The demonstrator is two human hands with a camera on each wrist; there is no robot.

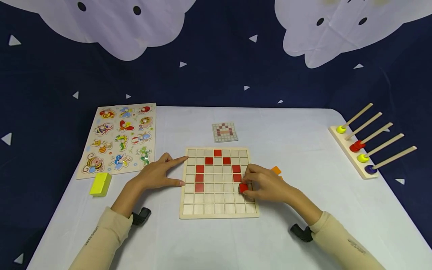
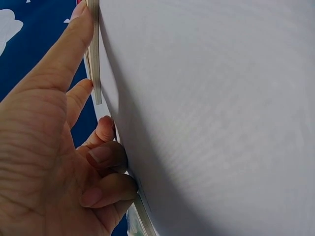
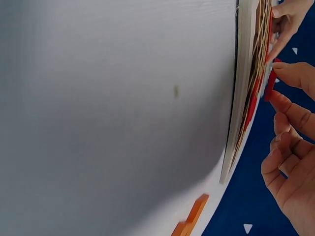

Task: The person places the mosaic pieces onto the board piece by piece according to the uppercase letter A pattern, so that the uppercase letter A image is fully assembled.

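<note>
Beige sleeve (image 1: pixel 344 240), then right hand (image 1: pixel 266 183) pinching a red tile (image 1: pixel 243 187) — board (image 1: pixel 219 216) beneath the grip, left hand (image 1: pixel 158 174) opposite (thumb and forefinger spread) touching its edge — best lowered flat, without tilting.

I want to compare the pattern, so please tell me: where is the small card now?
In the head view, the card lies on the table just beyond the board, right of the puzzle.
</note>
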